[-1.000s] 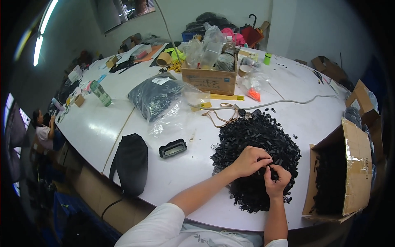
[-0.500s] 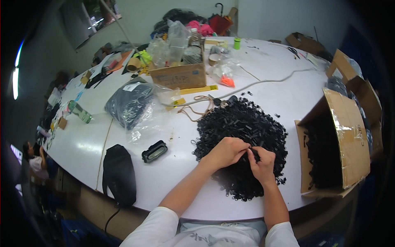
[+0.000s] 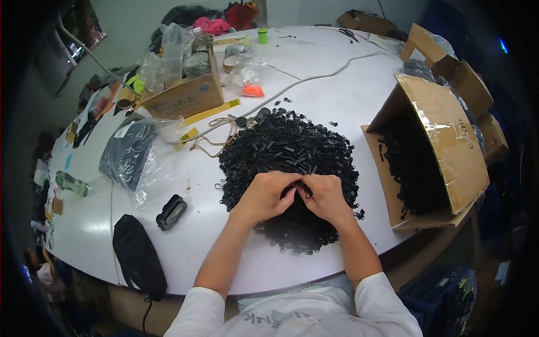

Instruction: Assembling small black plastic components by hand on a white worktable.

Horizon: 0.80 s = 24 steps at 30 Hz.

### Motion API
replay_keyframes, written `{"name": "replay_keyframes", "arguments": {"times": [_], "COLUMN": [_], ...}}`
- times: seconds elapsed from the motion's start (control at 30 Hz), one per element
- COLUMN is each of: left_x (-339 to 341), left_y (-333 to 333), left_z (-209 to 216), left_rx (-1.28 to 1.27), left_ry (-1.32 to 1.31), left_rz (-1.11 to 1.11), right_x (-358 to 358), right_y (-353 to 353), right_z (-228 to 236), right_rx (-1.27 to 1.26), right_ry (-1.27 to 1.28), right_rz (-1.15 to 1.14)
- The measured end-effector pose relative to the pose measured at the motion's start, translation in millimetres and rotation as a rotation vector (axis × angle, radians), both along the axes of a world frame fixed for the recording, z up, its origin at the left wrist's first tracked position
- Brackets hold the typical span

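The person in a white shirt sits at the near edge of a big round white table (image 3: pixel 314 84). Both hands are together on the near part of a heap of small black plastic pieces (image 3: pixel 286 151), which lies at the middle of the table. The left hand (image 3: pixel 268 194) and the right hand (image 3: pixel 324 196) touch each other at the fingertips, and they pinch one small black piece (image 3: pixel 300 188) between them; it is too small to tell its exact shape. The fingers of both hands are bent around it, not flat.

At 3 o'clock from the hands an open cardboard box (image 3: pixel 443 140) lies on its side at the table edge, with more black pieces inside. At 9 o'clock a small black buckle-like object (image 3: pixel 171 212) lies on the bare table, and at 8 o'clock a black pouch (image 3: pixel 137 255) is near the edge. Further, at 10 o'clock, there is a clear plastic bag with dark contents (image 3: pixel 129 151).

Behind the heap, at 11 o'clock, a tan cord (image 3: pixel 216 137) lies loose, and then a brown carton (image 3: pixel 182 95) full of bags. A grey cable (image 3: pixel 314 78) goes across the far part of the table. At 1 o'clock more cardboard boxes (image 3: pixel 466 84) stand beside the table. The room around is dim.
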State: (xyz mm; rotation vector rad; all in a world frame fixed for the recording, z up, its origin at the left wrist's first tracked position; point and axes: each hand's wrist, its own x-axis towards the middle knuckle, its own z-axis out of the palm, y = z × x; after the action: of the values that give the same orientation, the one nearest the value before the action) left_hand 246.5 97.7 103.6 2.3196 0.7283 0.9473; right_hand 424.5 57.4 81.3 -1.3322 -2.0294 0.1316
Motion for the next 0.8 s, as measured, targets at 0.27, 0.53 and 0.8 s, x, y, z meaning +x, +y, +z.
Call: {"name": "replay_keyframes", "arguments": {"times": [0.27,0.53,0.8], "left_x": [0.5,0.3,17.0], "left_y": [6.6,11.2,-1.6], "left_z": [-3.9,-9.5,-21.6], "left_rx": [-0.358,-0.903,-1.021], "left_ry": [-0.265,-0.568,-0.899], "left_rz": [0.147,-0.044,-0.19], "right_x": [-6.7,-8.8,-9.6], "right_y": [1.4,4.8,-0.1], "right_z": [1.5,-3.9,7.0], "right_rx": [0.133,0.209,0.288], "right_ry": [0.022,0.125,0.144], "right_rz": [-0.01,0.028,-0.008]}}
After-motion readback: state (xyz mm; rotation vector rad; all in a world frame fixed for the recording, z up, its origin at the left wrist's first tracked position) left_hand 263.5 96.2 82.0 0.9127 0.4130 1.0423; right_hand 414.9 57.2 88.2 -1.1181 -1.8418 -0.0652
